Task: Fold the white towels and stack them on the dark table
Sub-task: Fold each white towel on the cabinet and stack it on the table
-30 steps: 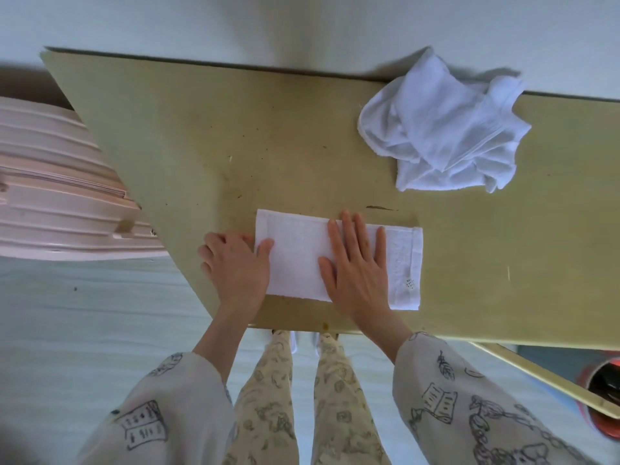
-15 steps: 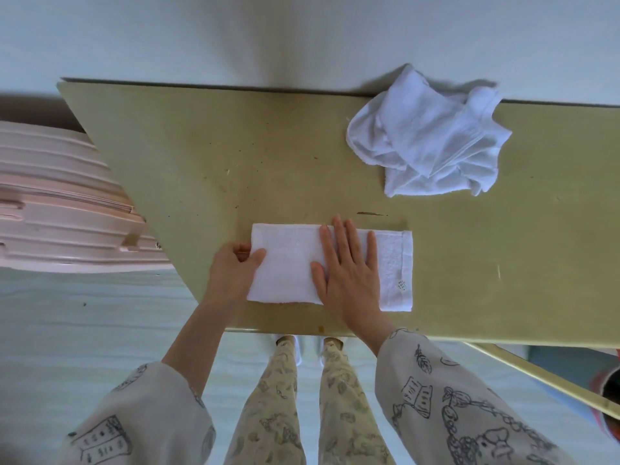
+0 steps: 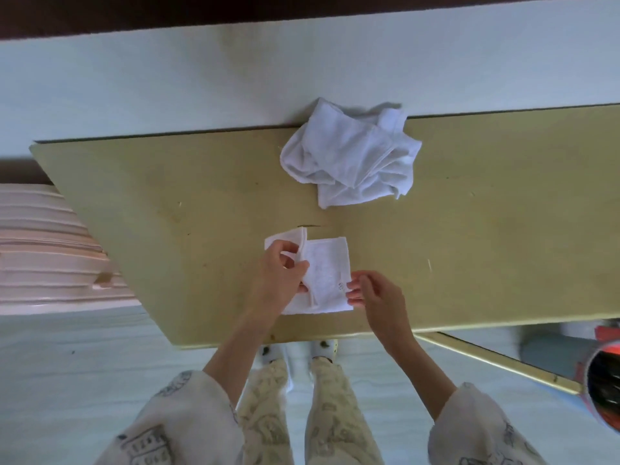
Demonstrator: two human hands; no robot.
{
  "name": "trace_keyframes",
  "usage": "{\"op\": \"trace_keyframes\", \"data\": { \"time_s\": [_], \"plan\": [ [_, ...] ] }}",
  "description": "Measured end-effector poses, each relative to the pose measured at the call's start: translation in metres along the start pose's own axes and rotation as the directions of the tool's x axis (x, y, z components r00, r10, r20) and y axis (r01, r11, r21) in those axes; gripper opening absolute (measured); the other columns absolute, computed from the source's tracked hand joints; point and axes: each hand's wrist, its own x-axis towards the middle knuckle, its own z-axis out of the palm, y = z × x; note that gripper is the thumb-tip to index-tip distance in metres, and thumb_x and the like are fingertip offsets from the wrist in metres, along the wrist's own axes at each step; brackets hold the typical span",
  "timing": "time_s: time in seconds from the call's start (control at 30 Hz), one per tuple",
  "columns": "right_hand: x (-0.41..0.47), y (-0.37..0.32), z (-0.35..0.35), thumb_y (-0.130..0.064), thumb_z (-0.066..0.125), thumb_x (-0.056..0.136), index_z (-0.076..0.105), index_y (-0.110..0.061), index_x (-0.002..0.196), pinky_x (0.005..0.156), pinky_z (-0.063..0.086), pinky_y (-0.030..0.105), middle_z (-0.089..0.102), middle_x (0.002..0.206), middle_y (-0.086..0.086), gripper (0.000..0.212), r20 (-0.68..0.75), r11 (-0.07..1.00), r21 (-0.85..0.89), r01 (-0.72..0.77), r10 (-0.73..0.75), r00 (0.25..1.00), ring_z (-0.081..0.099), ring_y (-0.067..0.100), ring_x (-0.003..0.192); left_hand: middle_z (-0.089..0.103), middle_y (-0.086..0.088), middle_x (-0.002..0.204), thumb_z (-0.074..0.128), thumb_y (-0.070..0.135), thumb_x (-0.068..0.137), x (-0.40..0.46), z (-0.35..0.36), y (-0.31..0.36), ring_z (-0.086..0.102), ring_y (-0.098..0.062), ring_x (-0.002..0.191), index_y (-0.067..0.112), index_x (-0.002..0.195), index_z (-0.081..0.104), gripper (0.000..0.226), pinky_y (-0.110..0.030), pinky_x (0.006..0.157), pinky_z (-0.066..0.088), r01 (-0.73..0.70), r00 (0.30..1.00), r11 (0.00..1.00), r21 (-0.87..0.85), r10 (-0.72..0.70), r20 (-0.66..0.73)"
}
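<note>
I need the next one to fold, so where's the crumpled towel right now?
In the head view the crumpled towel lies against the far edge of the table, near the wall, beyond and slightly right of the folded towel between both hands.

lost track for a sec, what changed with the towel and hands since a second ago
The left hand has carried the left end of the folded towel over to the right, halving the strip. The right hand lifted off pressing it flat and now pinches its right edge. The crumpled towel stays untouched on the table.

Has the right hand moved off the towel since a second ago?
Yes. The right hand has slid right, from flat on the towel to its right edge, judged against the scratch on the table.
</note>
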Motion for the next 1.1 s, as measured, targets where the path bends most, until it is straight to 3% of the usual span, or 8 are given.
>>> {"op": "trace_keyframes", "data": {
  "time_s": [0.17,0.37,0.5,0.67,0.77,0.9,1.0,1.1],
  "plan": [
    [0.01,0.009,-0.006,-0.01,0.044,0.095,0.066,-0.005,0.094,0.08,0.056,0.033,0.068,0.083,0.007,0.022,0.139,0.993,0.04,-0.113,0.106,0.985,0.067,0.025,0.083,0.062,-0.003,0.094,0.061,0.012,0.085,0.013,0.043,-0.005,0.066,-0.027,0.082,0.012,0.107,0.056,0.023,-0.041,0.082,0.054,-0.04,0.999,0.986,0.163,0.041,0.0],
    [0.018,0.019,-0.008,-0.011,0.048,0.093,0.069,-0.005,0.1,0.085,0.055,0.038,0.071,0.091,0.009,0.022,0.167,0.994,-0.005,-0.108,0.108,0.98,0.068,0.021,0.086,0.061,-0.002,0.094,0.062,0.012,0.084,0.019,0.063,-0.017,0.063,-0.019,0.084,0.013,0.108,0.057,0.024,-0.03,0.081,0.053,-0.048,0.998,0.976,0.214,0.053,-0.015],
    [0.018,0.021,-0.008,-0.013,0.05,0.09,0.07,-0.009,0.1,0.084,0.055,0.041,0.072,0.093,0.007,0.023,0.172,0.996,-0.035,-0.082,0.086,0.981,0.069,0.02,0.087,0.059,0.003,0.092,0.061,0.014,0.086,0.02,0.071,-0.022,0.058,-0.013,0.082,0.015,0.109,0.056,0.023,-0.008,0.066,0.041,-0.076,0.997,0.968,0.238,0.074,0.018],
    [0.019,0.017,-0.005,-0.015,0.06,0.086,0.07,-0.007,0.098,0.08,0.056,0.035,0.07,0.085,0.003,0.017,0.123,0.995,-0.059,-0.084,0.091,0.988,0.069,0.019,0.079,0.066,-0.005,0.093,0.048,0.008,0.092,0.016,0.065,-0.023,0.066,-0.012,0.07,0.017,0.11,0.057,0.022,-0.013,0.06,0.052,-0.095,0.993,0.993,0.07,0.089,0.081],
    [0.021,0.015,0.0,-0.018,0.062,0.086,0.069,-0.007,0.1,0.079,0.055,0.034,0.068,0.082,0.001,0.019,0.083,0.988,-0.117,-0.098,0.108,0.991,0.068,0.021,0.076,0.064,0.001,0.088,0.046,0.005,0.092,0.008,0.052,-0.031,0.063,-0.012,0.071,0.02,0.105,0.056,0.022,-0.026,0.069,0.055,-0.158,0.987,0.987,0.01,0.157,0.032],
    [0.023,0.013,0.004,-0.021,0.056,0.089,0.067,-0.01,0.101,0.082,0.054,0.037,0.069,0.089,0.002,0.019,0.061,0.974,-0.203,-0.104,0.119,0.991,0.067,0.021,0.081,0.055,0.013,0.093,0.052,0.008,0.091,-0.006,0.028,-0.057,0.053,-0.006,0.081,0.018,0.111,0.058,0.023,-0.012,0.074,0.043,-0.301,0.945,0.912,0.279,0.325,-0.043],
    [0.023,0.01,0.002,-0.021,0.051,0.092,0.06,-0.015,0.094,0.074,0.051,0.03,0.062,0.081,-0.003,0.01,0.052,0.963,-0.26,-0.072,0.088,0.995,0.064,0.023,0.081,0.054,0.005,0.106,0.059,0.008,0.086,-0.015,0.015,-0.081,0.047,-0.012,0.096,0.016,0.115,0.059,0.03,-0.022,0.085,0.038,-0.368,0.908,0.775,0.514,0.417,0.021],
    [0.023,0.007,0.0,-0.018,0.049,0.093,0.053,-0.016,0.091,0.071,0.05,0.033,0.055,0.077,-0.006,0.005,0.065,0.958,-0.282,-0.052,0.073,0.995,0.063,0.028,0.082,0.056,-0.003,0.107,0.069,0.008,0.078,-0.016,0.013,-0.098,0.043,-0.015,0.097,0.017,0.11,0.061,0.034,-0.028,0.081,0.044,-0.466,0.851,0.642,0.609,0.514,0.109]
  ]
}}
